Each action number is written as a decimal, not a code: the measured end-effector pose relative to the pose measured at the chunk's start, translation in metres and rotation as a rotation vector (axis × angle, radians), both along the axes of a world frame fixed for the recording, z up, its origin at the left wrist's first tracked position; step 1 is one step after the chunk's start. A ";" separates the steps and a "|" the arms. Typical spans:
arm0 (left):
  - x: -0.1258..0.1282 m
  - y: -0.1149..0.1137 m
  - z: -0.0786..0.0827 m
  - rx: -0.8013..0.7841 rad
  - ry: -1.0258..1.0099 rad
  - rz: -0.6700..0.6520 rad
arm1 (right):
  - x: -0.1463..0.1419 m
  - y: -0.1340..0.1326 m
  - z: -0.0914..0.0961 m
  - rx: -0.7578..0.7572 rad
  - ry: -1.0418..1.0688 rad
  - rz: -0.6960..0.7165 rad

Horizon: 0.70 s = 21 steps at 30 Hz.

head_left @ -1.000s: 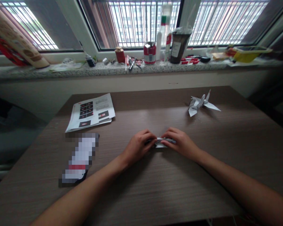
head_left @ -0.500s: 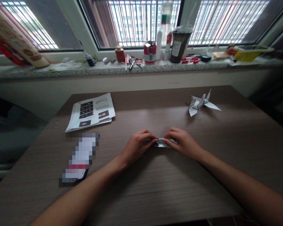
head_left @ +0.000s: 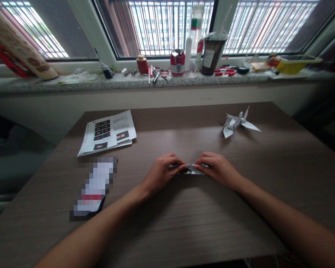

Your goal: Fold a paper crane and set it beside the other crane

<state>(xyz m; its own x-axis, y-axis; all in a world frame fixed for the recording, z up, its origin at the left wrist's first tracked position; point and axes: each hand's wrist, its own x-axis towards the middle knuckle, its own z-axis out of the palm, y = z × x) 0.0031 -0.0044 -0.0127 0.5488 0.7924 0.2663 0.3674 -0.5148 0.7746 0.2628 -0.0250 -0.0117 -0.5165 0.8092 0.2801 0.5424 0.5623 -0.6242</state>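
A narrow strip of folded paper (head_left: 191, 170), grey and white, lies low over the middle of the table between my two hands. My left hand (head_left: 167, 169) pinches its left part with thumb and fingertips. On the other side, my right hand (head_left: 216, 169) is closed on the right part in the same way. The fingers hide both ends of the strip, so its full shape does not show. Toward the back right stands a folded paper crane (head_left: 237, 122) with pointed wings.
Printed sheets (head_left: 108, 132) lie at the back left of the brown table (head_left: 167, 223), with a blurred-out phone (head_left: 96, 186) in front of them. Along the window sill (head_left: 128, 83) stand a red can (head_left: 177, 62), a dark cup (head_left: 211, 54), a bottle (head_left: 188, 48) and a yellow container (head_left: 293, 66).
My right hand has shifted very slightly to the right along the paper, and a little more of the strip shows beneath the fingers. Both hands keep their pinch.
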 end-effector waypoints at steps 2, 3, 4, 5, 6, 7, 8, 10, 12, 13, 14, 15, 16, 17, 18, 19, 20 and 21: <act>0.000 0.000 0.002 -0.002 -0.005 0.010 | 0.003 0.001 0.000 0.029 -0.018 -0.016; -0.001 0.001 0.002 -0.003 -0.002 0.014 | 0.005 0.002 0.000 0.039 -0.027 -0.021; -0.001 0.001 0.003 0.000 0.009 0.015 | 0.006 0.002 0.000 0.046 -0.031 -0.024; 0.000 0.001 0.003 0.009 0.025 0.013 | 0.007 0.003 0.000 0.048 -0.036 -0.024; 0.000 0.001 0.002 0.024 0.044 0.007 | 0.008 0.002 0.000 0.046 -0.041 -0.019; 0.001 0.001 0.002 0.047 0.066 -0.003 | 0.008 0.002 0.000 0.044 -0.048 -0.013; 0.002 0.000 0.001 0.074 0.084 -0.013 | 0.007 0.002 0.000 0.045 -0.057 -0.006; 0.004 -0.003 -0.001 0.119 0.111 -0.023 | 0.004 0.000 -0.001 0.061 -0.080 0.003; 0.006 -0.006 -0.003 0.128 0.117 -0.038 | 0.000 -0.001 -0.002 0.075 -0.092 0.013; 0.007 -0.008 -0.003 0.123 0.108 -0.050 | -0.001 -0.002 -0.002 0.077 -0.092 0.017; 0.008 -0.009 -0.003 0.112 0.093 -0.059 | -0.002 -0.002 -0.002 0.076 -0.085 0.017; 0.008 -0.010 -0.002 0.094 0.079 -0.056 | -0.001 -0.002 -0.002 0.067 -0.068 0.012; 0.008 -0.010 -0.001 0.069 0.068 -0.052 | 0.000 -0.002 -0.001 0.049 -0.043 0.000; 0.007 -0.009 0.000 0.044 0.055 -0.046 | 0.001 -0.001 0.000 0.021 -0.012 -0.018; 0.007 -0.009 0.002 0.021 0.045 -0.037 | 0.004 -0.001 0.001 -0.014 0.022 -0.041; 0.007 -0.008 0.003 0.000 0.036 -0.028 | 0.006 0.000 0.003 -0.058 0.054 -0.065; 0.006 -0.007 0.005 -0.018 0.031 -0.021 | 0.009 0.001 0.004 -0.097 0.082 -0.087; 0.006 -0.007 0.006 -0.033 0.030 -0.016 | 0.011 0.002 0.005 -0.132 0.104 -0.102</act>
